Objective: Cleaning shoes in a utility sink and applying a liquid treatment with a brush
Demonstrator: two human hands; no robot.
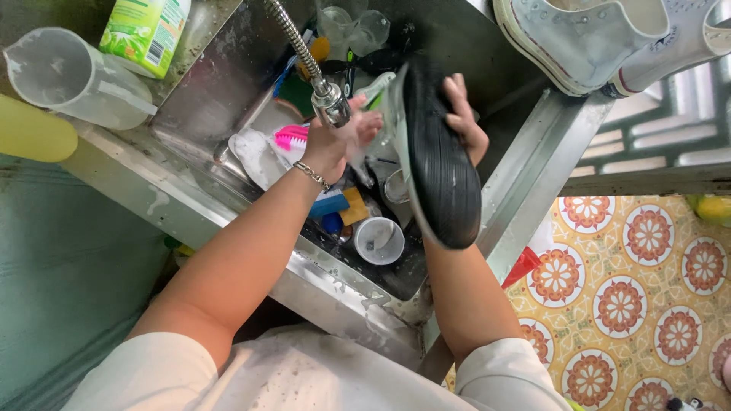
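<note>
At the sink's (499,202) left edge our left hand (333,144) closes its fingers around the faucet head (332,105), aiming it at the shoe (438,164). Rightward, our right hand (466,122) grips that shoe from behind, sole outward over the basin so runoff falls inside.

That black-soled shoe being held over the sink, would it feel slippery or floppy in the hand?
Probably slippery: the shoe looks wet and soapy, with suds on its sole. The thick ridged rubber sole suggests it stays fairly stiff, not floppy. It seems light enough, since the right hand steadies it near one end while the left hand works beside the faucet.
</note>
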